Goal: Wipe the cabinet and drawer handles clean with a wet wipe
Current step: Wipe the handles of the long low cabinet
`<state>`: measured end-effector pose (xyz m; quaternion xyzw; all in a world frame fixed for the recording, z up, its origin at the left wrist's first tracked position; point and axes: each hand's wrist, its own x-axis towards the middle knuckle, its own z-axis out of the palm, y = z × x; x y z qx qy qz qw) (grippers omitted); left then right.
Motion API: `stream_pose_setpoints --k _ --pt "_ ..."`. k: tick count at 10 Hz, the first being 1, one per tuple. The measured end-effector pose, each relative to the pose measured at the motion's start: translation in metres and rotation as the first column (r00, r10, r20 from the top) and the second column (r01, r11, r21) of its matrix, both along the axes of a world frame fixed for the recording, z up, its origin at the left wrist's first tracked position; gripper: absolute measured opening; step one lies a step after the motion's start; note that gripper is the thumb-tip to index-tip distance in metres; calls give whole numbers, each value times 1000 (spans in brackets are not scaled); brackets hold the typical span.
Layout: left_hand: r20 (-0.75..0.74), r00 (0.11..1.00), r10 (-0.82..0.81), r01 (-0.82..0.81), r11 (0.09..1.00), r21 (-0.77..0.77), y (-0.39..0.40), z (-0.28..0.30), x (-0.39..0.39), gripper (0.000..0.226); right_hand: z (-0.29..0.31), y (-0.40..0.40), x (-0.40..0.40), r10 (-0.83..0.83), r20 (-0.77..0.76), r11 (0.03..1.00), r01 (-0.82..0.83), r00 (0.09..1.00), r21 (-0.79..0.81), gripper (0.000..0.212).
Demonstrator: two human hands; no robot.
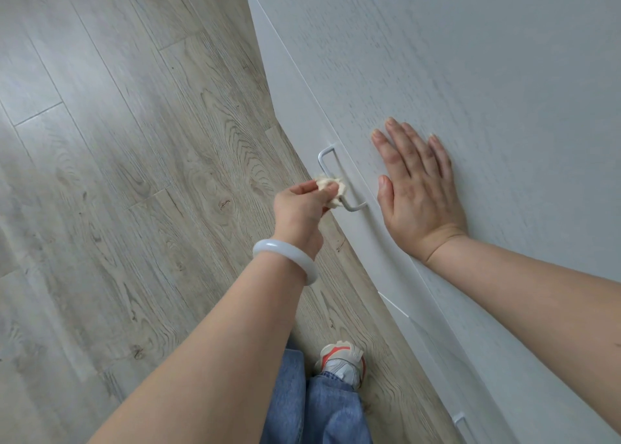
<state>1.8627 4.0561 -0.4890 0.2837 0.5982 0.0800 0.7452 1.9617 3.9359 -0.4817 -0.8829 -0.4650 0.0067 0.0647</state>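
Note:
A pale grey-white cabinet (pixel 470 73) fills the right side of the head view. A slim metal bar handle (pixel 327 164) sticks out from its lower front. My left hand (pixel 302 208), with a white bangle at the wrist, pinches a crumpled off-white wet wipe (pixel 336 188) around the lower part of that handle. My right hand (pixel 416 191) lies flat on the cabinet front just right of the handle, fingers straight and spread. Part of the handle is hidden under the wipe.
A second handle (pixel 460 421) shows at the bottom right on a lower front. Grey wood-look floor (pixel 134 174) spreads to the left. My jeans leg and a sneaker (pixel 342 363) stand close to the cabinet base.

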Motion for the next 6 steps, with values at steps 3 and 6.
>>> stream_pose_setpoints --k 3,6 --pt "-47 982 -185 186 982 15 0 6 2 14 1 -1 0 -8 1 1000 8 1000 -16 57" --pt "-76 982 -175 180 981 76 28 4 16 13 1 -1 0 -8 -3 999 8 1000 -37 57"
